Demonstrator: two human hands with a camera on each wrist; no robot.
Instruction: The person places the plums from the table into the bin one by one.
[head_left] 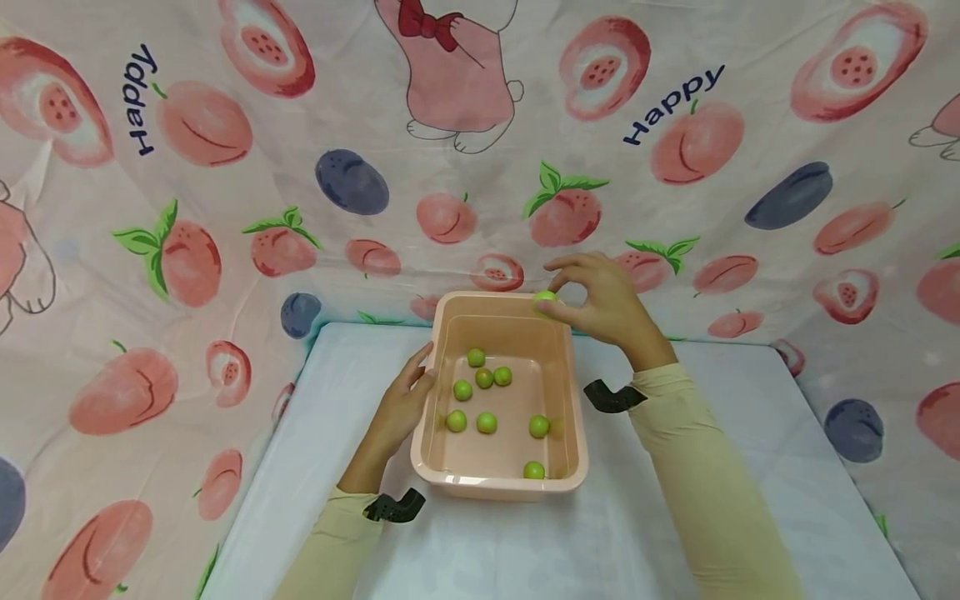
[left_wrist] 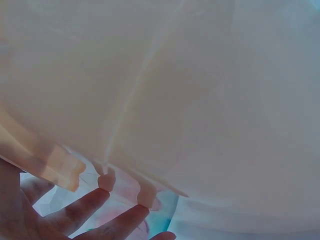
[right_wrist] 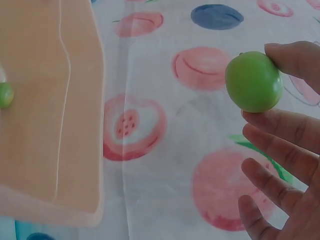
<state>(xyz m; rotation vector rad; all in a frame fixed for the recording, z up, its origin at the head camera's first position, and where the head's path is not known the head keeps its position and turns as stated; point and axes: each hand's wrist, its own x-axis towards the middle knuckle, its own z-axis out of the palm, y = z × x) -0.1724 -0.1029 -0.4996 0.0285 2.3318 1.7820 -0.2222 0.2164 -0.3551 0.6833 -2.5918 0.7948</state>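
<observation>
My right hand (head_left: 600,304) pinches a round green fruit (right_wrist: 253,81) between thumb and index finger, the other fingers spread apart. It is over the far right corner of a peach-coloured plastic basin (head_left: 504,492). Several more green fruits (head_left: 486,422) lie scattered on the basin's floor. At the basin's left side, my left hand (head_left: 401,408) touches the outer wall below the rim. Its fingertips (left_wrist: 142,212) meet that wall with the fingers nearly straight in the left wrist view, where the basin wall (left_wrist: 150,100) fills most of the picture.
The basin stands on a white-covered table (head_left: 667,517). Behind and beside it hangs a cloth (head_left: 480,175) printed with fruit, running down to the table's far edge. A black strap piece (head_left: 615,397) sits at the right wrist, another strap piece (head_left: 395,506) at the left.
</observation>
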